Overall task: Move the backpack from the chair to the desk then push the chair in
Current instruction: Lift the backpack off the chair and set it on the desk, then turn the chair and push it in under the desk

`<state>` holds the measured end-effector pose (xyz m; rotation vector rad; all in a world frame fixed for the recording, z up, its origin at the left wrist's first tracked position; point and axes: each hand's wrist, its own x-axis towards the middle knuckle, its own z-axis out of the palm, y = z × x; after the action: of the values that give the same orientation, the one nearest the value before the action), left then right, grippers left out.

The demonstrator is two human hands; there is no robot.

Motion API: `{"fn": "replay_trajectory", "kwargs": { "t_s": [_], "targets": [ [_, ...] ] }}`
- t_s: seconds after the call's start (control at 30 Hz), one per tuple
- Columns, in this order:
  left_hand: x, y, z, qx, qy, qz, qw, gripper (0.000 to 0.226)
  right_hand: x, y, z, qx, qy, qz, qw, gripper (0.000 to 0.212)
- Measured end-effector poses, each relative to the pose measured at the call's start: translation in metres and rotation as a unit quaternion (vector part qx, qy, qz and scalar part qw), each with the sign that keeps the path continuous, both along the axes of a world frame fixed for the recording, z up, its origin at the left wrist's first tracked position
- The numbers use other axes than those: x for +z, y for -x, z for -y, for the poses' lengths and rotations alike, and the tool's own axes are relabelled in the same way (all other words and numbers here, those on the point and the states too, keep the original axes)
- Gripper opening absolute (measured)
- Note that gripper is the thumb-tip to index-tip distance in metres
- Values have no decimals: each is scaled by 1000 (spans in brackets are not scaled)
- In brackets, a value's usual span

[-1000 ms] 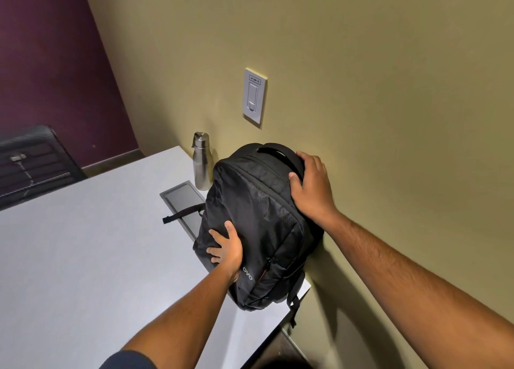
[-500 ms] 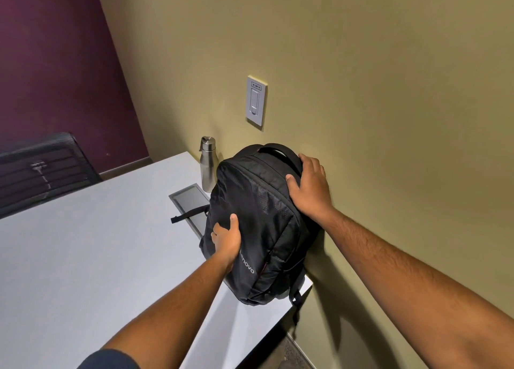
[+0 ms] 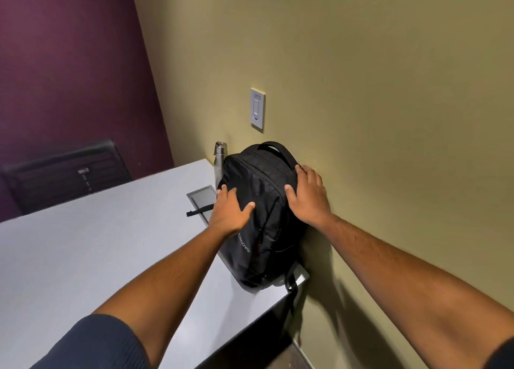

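Note:
A black Lenovo backpack (image 3: 268, 238) stands upright on the grey desk (image 3: 97, 257), at its right end, leaning against the olive wall. My left hand (image 3: 230, 213) lies flat on the bag's upper front left, fingers spread. On the bag's upper right side, next to the wall, my right hand (image 3: 307, 199) also rests flat with fingers apart. Neither hand curls around a strap or the top handle. A black mesh chair (image 3: 64, 174) stands beyond the desk's far left edge.
A steel water bottle (image 3: 220, 157) stands behind the backpack by the wall. A grey inset panel (image 3: 203, 199) lies in the desk with a loose black strap (image 3: 199, 210) across it. A wall switch (image 3: 257, 110) sits above the bag. One strap hangs off the desk corner.
My left hand slid from the bag's lower front up to its upper left and flattened. My right hand came off the top handle area and spread flat. The bag stands more upright.

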<state>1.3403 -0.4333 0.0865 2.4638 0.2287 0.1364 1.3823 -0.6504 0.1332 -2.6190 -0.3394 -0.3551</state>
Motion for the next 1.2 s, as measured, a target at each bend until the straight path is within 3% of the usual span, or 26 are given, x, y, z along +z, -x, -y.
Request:
{"fn": "replay_trajectory", "kwargs": {
  "t_s": [0.2,0.47,0.83,1.2],
  "targets": [
    [16,64,48,13,-103,13,995,81,-8,54,35,79,69,-39,994,94],
    [13,156,86,5,-177,7,984,81,-14,133,68,145,126,-83,978,97],
    [-12,284,83,25,-174,-37,984,83,-36,254,72,152,144,-94,973,95],
    [-41,457,29,21,-152,-73,986,84,-68,418,43,143,163,-90,972,96]
  ]
}}
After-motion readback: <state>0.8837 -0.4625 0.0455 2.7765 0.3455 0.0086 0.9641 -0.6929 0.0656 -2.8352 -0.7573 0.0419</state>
